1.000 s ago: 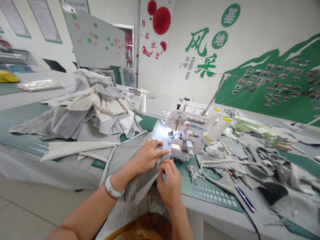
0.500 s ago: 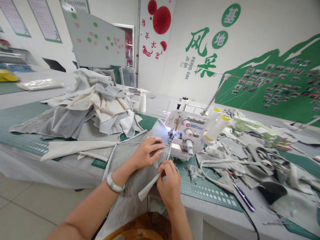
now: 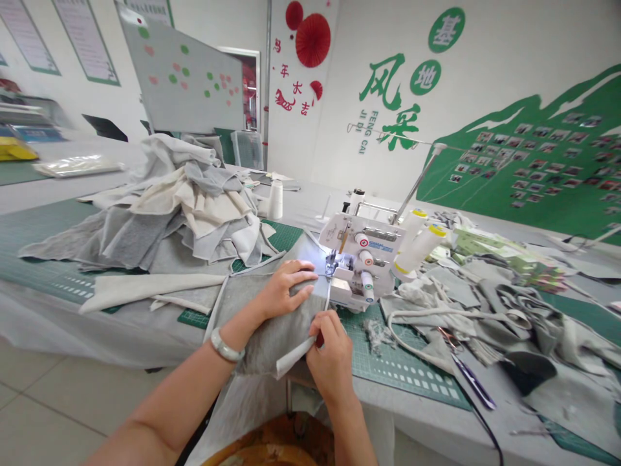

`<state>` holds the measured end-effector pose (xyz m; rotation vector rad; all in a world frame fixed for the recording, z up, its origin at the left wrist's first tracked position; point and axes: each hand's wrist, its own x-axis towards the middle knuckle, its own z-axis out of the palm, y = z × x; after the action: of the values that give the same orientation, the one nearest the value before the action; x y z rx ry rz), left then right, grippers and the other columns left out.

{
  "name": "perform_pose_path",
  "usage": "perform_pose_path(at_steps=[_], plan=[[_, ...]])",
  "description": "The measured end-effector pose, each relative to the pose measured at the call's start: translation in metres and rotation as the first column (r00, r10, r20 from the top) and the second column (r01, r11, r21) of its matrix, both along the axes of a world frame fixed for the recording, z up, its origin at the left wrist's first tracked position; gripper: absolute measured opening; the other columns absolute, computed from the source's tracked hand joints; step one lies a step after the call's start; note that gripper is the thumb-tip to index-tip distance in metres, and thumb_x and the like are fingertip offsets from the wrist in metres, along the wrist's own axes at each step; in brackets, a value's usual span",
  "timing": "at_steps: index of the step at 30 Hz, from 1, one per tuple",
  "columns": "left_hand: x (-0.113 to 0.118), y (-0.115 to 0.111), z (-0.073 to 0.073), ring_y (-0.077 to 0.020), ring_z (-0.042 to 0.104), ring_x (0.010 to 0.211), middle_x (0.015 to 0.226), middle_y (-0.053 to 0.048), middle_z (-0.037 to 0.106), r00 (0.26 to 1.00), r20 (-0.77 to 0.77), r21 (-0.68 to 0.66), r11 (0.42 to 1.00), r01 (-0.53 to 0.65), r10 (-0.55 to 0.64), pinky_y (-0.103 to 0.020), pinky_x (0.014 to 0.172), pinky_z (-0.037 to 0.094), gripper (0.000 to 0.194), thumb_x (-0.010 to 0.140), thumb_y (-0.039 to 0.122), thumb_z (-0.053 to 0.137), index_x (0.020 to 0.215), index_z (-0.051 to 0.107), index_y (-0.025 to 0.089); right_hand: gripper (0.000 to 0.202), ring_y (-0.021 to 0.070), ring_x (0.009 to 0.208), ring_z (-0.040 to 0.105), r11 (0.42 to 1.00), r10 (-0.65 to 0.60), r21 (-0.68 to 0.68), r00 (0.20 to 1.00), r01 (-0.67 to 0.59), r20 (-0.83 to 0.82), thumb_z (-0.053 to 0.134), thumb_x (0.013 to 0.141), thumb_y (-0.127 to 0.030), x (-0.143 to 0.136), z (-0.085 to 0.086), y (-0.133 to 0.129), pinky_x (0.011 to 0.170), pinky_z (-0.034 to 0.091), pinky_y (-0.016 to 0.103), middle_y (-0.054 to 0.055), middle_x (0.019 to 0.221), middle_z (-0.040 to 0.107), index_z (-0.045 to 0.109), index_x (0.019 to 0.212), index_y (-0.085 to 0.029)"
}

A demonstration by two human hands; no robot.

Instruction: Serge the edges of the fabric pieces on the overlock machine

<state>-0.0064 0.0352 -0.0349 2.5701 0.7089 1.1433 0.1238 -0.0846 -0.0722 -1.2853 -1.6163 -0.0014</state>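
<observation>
A white overlock sewing machine (image 3: 361, 252) stands on the table with its lamp lit at the needle. Grey fabric (image 3: 272, 330) with pale bound edges runs from the table's front edge up to the presser foot. My left hand (image 3: 288, 288) lies flat on this fabric just left of the foot, fingers stretched towards the needle. Nearer to me, my right hand (image 3: 330, 343) pinches the fabric's right edge, where a pale strip (image 3: 294, 357) folds out below the fingers. Something small and dark red shows at the right fingertips; what it is I cannot tell.
A heap of grey and cream fabric pieces (image 3: 189, 200) lies to the left on a green cutting mat (image 3: 43, 233). Thread cones (image 3: 422, 249) stand behind the machine. On the right are fabric scraps (image 3: 485, 304), scissors (image 3: 451, 340) and a purple-handled tool (image 3: 473, 382).
The fabric has advanced slightly towards the needle. My left hand has shifted a little up and left with it, and its fingers lie closer together; the right hand keeps its pinch.
</observation>
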Motion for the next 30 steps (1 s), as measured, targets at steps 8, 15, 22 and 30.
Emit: perform_pose_path(at_steps=[8, 15, 22, 30], plan=[[0.004, -0.018, 0.010, -0.0218, 0.053, 0.110, 0.117, -0.009, 0.062, 0.984, -0.162, 0.189, 0.981, -0.044, 0.075, -0.042, 0.099, 0.039, 0.027, 0.097, 0.019, 0.042, 0.108, 0.066, 0.018, 0.026, 0.0128, 0.059, 0.040, 0.998, -0.058, 0.001, 0.992, 0.058, 0.110, 0.040, 0.063, 0.004, -0.003, 0.002, -0.001, 0.056, 0.024, 0.025, -0.002, 0.066, 0.044, 0.038, 0.064, -0.021], [0.008, -0.028, 0.015, -0.0233, 0.052, 0.110, 0.118, -0.009, 0.060, 0.963, -0.258, 0.166, 0.986, -0.030, 0.073, -0.041, 0.096, 0.038, 0.030, 0.097, 0.032, 0.046, 0.120, 0.060, 0.020, 0.025, 0.0118, 0.056, 0.036, 0.999, -0.046, 0.010, 0.990, 0.045, 0.135, 0.042, 0.068, 0.002, -0.004, -0.001, 0.000, 0.055, 0.020, 0.026, -0.002, 0.064, 0.040, 0.033, 0.062, -0.021], [0.007, -0.014, 0.008, -0.0213, 0.052, 0.106, 0.115, -0.008, 0.060, 0.980, -0.188, 0.163, 0.986, -0.026, 0.057, -0.038, 0.094, 0.039, 0.029, 0.097, 0.033, 0.047, 0.117, 0.064, 0.020, 0.026, 0.0111, 0.058, 0.035, 0.999, -0.034, 0.004, 0.989, 0.034, 0.141, 0.043, 0.069, 0.002, -0.004, 0.000, -0.004, 0.056, 0.019, 0.026, -0.001, 0.068, 0.042, 0.032, 0.063, -0.021], [0.008, -0.027, 0.013, -0.0206, 0.051, 0.104, 0.112, -0.007, 0.059, 0.941, -0.329, 0.260, 0.966, 0.006, 0.082, -0.039, 0.095, 0.034, 0.031, 0.090, 0.009, 0.047, 0.114, 0.062, 0.021, 0.026, 0.0112, 0.055, 0.035, 1.000, -0.019, 0.011, 0.985, 0.018, 0.169, 0.041, 0.059, 0.003, -0.011, -0.006, -0.010, 0.055, 0.017, 0.026, -0.002, 0.065, 0.039, 0.033, 0.062, -0.021]])
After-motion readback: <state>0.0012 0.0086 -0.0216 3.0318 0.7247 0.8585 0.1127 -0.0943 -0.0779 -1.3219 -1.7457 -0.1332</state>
